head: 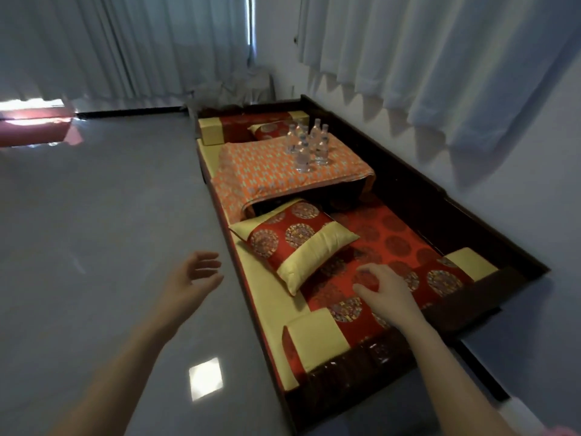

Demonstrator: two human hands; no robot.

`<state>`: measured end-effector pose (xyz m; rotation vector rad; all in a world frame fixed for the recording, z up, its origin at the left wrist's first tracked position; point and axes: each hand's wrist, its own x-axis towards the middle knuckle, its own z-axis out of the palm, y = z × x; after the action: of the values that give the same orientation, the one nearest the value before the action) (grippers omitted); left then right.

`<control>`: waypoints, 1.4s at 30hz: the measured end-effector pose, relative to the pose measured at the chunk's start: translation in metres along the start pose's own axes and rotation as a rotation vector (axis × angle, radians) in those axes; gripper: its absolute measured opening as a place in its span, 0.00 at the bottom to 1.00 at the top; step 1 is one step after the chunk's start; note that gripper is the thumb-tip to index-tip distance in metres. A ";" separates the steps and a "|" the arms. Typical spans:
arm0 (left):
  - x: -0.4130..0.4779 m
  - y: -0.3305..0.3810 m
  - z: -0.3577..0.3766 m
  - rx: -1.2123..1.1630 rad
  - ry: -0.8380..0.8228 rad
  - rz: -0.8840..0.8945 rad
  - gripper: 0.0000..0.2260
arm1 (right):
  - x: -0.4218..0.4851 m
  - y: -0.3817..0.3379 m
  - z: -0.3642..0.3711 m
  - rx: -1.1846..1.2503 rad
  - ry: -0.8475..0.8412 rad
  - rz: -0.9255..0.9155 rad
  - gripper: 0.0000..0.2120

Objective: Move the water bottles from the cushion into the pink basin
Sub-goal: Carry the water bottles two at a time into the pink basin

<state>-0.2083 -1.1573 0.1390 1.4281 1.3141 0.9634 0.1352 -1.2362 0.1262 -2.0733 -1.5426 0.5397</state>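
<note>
Head view: looking down along a low daybed by the right wall, both arms reaching out in front
Floor (pixel 94 215): grey and shiny, takes up the whole left side, with a bright square reflection near the left arm
Curtains (pixel 440 58): pale, hanging along the far wall and the right wall
Daybed (pixel 490 247): dark wood frame, runs from near to far, red and yellow patterned mat on it
Orange cloth (pixel 267 165): covers a raised cushion or low table at the far half of the daybed, can't really tell which
Pillow (pixel 292 240): red and yellow, lying tilted on the mat, just near of the orange cloth
Water bottles (pixel 306 144): clear, standing upright in a tight cluster on the orange cloth, well away from both hands
Left hand (pixel 195 275): over the floor just left of the daybed, fingers spread loose, holding nothing
Right hand (pixel 382 291): over the near end of the red mat, fingers curled down, nothing in it
Pink thing (pixel 566 431): tiny sliver at the near right corner, too little showing to say what it is
</note>
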 end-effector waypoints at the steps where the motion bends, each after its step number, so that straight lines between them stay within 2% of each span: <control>1: 0.019 -0.001 -0.017 0.007 0.016 0.026 0.15 | 0.018 -0.018 0.012 0.023 0.037 -0.004 0.17; 4: 0.065 -0.002 -0.048 -0.042 0.077 0.045 0.15 | 0.048 -0.058 0.037 0.139 0.104 -0.014 0.15; 13: 0.194 -0.019 -0.091 -0.003 0.025 0.054 0.15 | 0.162 -0.129 0.084 0.202 0.150 -0.080 0.14; 23: 0.403 0.001 -0.137 0.029 0.020 0.053 0.15 | 0.362 -0.186 0.130 0.229 0.089 -0.054 0.17; 26: 0.454 -0.009 -0.154 0.046 0.004 -0.013 0.15 | 0.415 -0.205 0.147 0.227 0.031 -0.017 0.19; 29: 0.518 -0.016 -0.168 0.032 -0.012 -0.046 0.15 | 0.474 -0.223 0.162 0.268 0.044 -0.013 0.17; 35: 0.657 -0.024 -0.176 0.063 -0.167 -0.014 0.13 | 0.576 -0.239 0.194 0.485 0.142 0.201 0.14; 38: 0.740 -0.023 -0.181 0.054 -0.266 -0.013 0.13 | 0.619 -0.246 0.213 0.595 0.259 0.345 0.13; 42: 0.842 -0.015 -0.167 0.077 -0.386 0.013 0.13 | 0.668 -0.258 0.216 0.664 0.384 0.443 0.14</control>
<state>-0.2737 -0.3011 0.1297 1.5897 1.0636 0.6089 0.0001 -0.5008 0.0950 -1.8275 -0.5690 0.6500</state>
